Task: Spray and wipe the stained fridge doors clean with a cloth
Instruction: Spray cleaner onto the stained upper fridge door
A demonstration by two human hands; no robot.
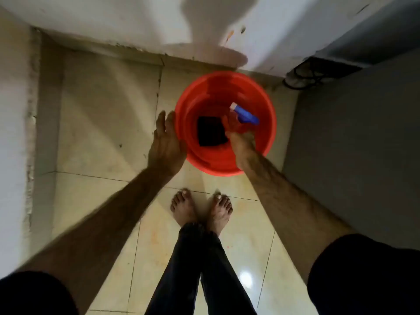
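A red bucket (270, 123) stands on the tiled floor in front of my bare feet. Inside it lie a dark folded cloth (211, 131) and a spray bottle with a blue and white trigger head (246, 115). My right hand (239, 138) reaches down into the bucket and its fingers close around the bottle's body below the head. Outside the bucket's left rim, my left hand (167, 142) is held flat with straight fingers, touching or almost touching the rim. A white upright surface (229, 37) behind the bucket carries orange and dark stains.
A grey panel (354, 142) rises on the right, with black cables (302, 77) at its far lower corner. A pale wall (13, 133) with a chipped edge runs down the left. Beige floor tiles (102, 121) spread to the left of the bucket.
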